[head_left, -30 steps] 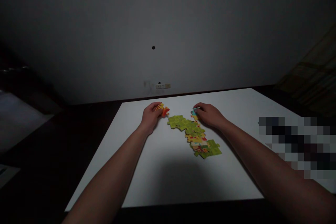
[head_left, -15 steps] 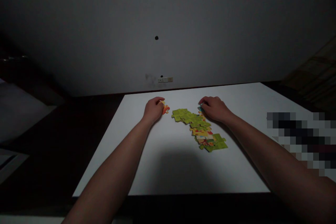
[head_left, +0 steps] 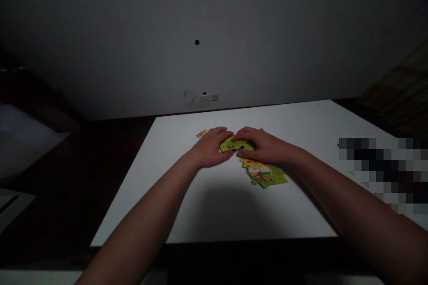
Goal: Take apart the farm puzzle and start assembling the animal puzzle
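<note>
Green jigsaw puzzle pieces lie between my two hands near the middle of the table. My left hand curves around their left side, thumb toward me and fingers on the far side. From the right, my right hand grips the same pieces, its fingertips close to the left ones. More overlapping pieces, yellow, red and green, spread from under my right hand toward me. Beyond my left hand lies a yellow and red puzzle piece. A small bit of another piece shows behind my right hand, mostly hidden.
The white table stands near a grey wall with a socket strip. At the table's right, a pixelated patch hides something dark. The floor at the left is dark.
Both hands have moved inward from the outer pieces and closed around the green pieces. The yellow and red piece now lies on the table, out of my left hand.
</note>
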Available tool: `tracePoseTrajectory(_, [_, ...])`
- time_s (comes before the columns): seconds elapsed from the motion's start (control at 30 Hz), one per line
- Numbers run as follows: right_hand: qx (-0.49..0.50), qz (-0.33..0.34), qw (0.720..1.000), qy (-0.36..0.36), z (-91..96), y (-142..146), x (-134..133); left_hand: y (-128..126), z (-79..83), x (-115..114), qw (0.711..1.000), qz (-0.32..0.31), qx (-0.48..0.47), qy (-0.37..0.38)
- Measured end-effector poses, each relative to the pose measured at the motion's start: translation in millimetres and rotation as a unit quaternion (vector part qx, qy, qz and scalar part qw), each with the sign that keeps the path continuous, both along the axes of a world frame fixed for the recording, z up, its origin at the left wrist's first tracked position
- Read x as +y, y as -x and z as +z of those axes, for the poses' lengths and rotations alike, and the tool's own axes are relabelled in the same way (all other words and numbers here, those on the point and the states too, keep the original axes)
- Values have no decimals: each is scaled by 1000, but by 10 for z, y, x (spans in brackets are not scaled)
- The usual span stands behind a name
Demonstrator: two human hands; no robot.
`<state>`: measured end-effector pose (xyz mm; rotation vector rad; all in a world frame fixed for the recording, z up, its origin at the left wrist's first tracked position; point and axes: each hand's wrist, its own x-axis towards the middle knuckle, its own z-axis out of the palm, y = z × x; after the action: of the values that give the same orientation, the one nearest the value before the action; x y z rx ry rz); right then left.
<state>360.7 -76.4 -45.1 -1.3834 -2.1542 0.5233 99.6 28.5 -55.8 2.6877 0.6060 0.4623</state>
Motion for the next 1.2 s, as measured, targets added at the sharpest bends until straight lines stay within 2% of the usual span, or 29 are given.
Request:
tracePoseTrajectory(0.1, [-18,-23,1000,1,3,-38,27,-20,-91,25,1000,-16,-3,26])
tracePoseTrajectory(0.2, [-63,-70,996,6,36,-96,52,-9,-83,53,999,-13,-21,33])
tracePoseTrajectory(0.3, [-94,-83,992,7,97,-138,57,38,-18,69,999,49,-13,8])
tracePoseTrajectory(0.37, [-87,-74,993,9,133,-177,60,78,6,93,994,108,14,-3])
tracePoseTrajectory(0.43, [-64,-76,995,22,149,-234,71,111,2,127,989,138,50,13])
tracePoseTrajectory(0.53, [-36,-82,993,73,129,-327,90,136,-11,163,988,122,78,53])
tracePoseTrajectory(0.63, [-37,-61,991,116,75,-373,96,141,41,126,989,91,63,102])
tracePoseTrajectory(0.77, [-51,-46,992,108,-15,-350,106,118,142,-117,984,76,63,147])
tracePoseTrajectory(0.9, [-43,-43,996,58,-67,-339,156,-60,105,-521,982,110,105,109])
tracePoseTrajectory(1.0, [-32,-80,995,46,-48,-394,172,-316,28,-740,974,164,138,71])
tracePoseTrajectory(1.1, [-42,-144,988,41,-1,-496,150,-600,-13,-793,970,184,146,55])
tracePoseTrajectory(1.2, [-65,-200,976,50,46,-608,120,-842,-23,-753,971,188,143,45])
